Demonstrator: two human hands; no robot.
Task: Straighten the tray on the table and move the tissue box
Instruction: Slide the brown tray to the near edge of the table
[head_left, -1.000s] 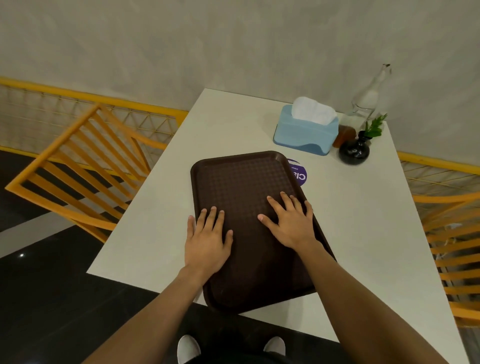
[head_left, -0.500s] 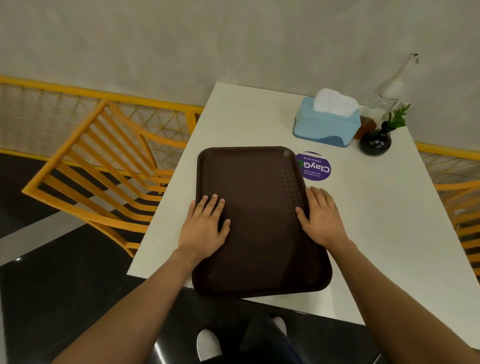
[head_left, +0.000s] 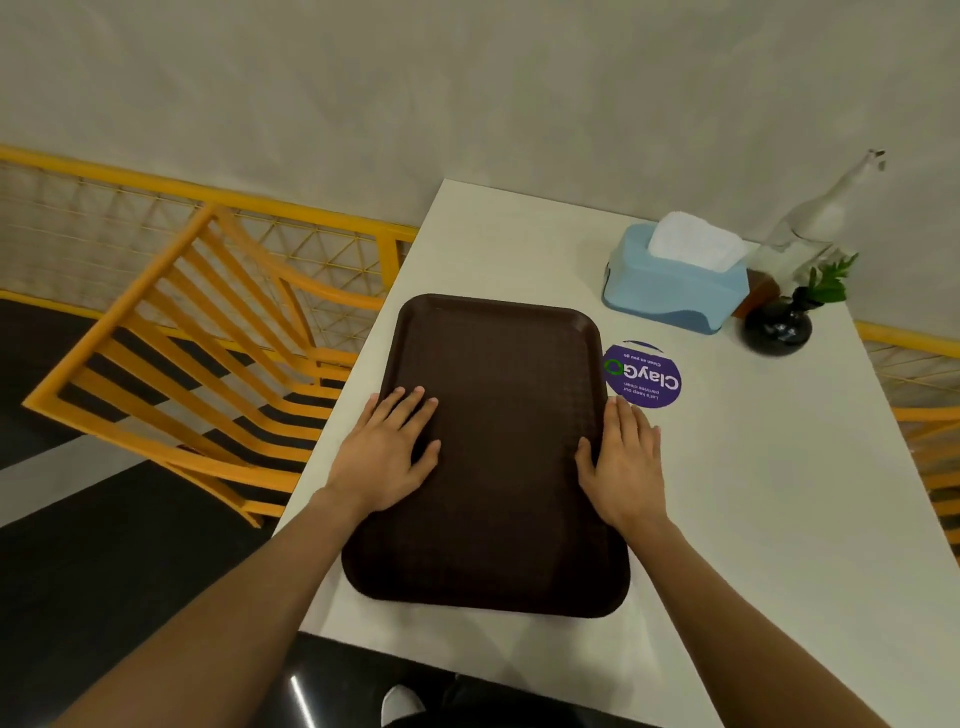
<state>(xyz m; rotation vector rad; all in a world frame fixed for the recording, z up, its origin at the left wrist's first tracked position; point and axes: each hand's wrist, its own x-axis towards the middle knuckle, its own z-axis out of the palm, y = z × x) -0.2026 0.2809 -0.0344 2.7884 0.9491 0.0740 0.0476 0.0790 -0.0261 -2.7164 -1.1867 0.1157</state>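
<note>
With both hands flat and open, the left hand (head_left: 387, 452) on the tray (head_left: 493, 452) and the right hand (head_left: 626, 467) against its edge, the tissue box (head_left: 675, 291) sits up the desk (head_left: 779, 519) beyond the right hand, the nearer one.

Looks like a canteen or food-court dining area; a brown serving tray (head_left: 498, 447) lies on a pale bench (head_left: 769, 493); a round purple "ClayGo" sticker (head_left: 644, 375) beside it reads "Clean as you go"; a blue tissue box (head_left: 675, 283), a small black vase with greenery (head_left: 777, 326) and a glass bottle (head_left: 826, 208) stand at the wall end; an orange slatted chair (head_left: 208, 343) sits beside orange railing (head_left: 156, 208).
</note>
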